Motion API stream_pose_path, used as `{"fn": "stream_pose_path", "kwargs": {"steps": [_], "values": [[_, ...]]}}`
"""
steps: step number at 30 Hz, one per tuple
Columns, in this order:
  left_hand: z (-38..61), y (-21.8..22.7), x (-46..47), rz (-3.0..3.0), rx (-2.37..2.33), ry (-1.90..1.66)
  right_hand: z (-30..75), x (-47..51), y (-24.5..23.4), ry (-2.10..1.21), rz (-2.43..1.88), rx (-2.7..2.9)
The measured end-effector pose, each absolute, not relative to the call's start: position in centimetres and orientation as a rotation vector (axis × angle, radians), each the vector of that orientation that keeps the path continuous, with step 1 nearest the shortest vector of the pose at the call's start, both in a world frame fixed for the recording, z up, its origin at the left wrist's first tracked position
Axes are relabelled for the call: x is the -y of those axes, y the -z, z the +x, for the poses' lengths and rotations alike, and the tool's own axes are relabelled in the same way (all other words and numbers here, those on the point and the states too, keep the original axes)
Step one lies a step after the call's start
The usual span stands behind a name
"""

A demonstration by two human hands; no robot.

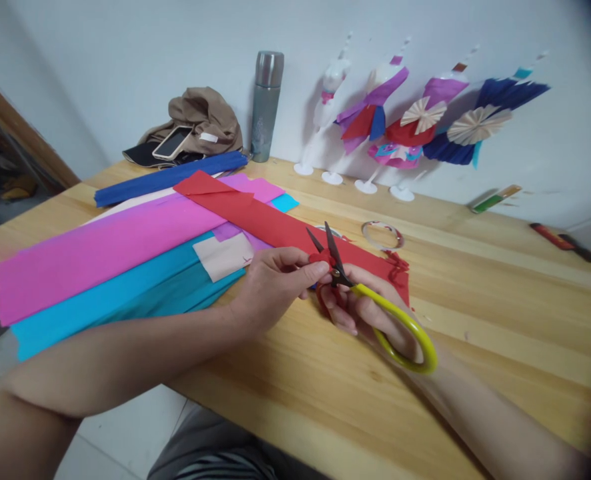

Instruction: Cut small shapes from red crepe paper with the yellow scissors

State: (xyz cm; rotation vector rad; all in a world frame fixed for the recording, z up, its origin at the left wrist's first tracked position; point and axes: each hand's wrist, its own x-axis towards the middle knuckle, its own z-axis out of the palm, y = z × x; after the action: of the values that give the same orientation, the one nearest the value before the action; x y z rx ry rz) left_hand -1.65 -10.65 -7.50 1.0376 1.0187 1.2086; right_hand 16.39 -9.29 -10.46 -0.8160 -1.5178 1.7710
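Hands (270, 283) with yellow-handled scissors (363, 291) and red scrap (319, 257), scrap's outline partly hidden

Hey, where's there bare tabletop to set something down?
The table is barest on the right, between the red paper, right forearm and red-and-black object. A smaller patch lies along the near edge, between the forearms. Paper strips crowd the left; the flask and decorations line the back.

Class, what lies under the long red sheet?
Under the red sheet, a pink sheet, purple paper and the table show at its edges; whatever its middle covers is hidden.
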Motion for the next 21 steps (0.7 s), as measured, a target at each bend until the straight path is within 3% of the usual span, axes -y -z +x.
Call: {"fn": "stream_pose_path", "kwargs": {"steps": [9,21], "values": [[-1.8,8.2,10.3,1.032,-0.990,-1.224,16.8,8.6,11.5,-1.711,-0.627,1.528],[-1.8,9.1,10.2,1.291,-1.015,-0.940,16.9,8.5,9.7,-1.297,-0.840,1.546]]}}
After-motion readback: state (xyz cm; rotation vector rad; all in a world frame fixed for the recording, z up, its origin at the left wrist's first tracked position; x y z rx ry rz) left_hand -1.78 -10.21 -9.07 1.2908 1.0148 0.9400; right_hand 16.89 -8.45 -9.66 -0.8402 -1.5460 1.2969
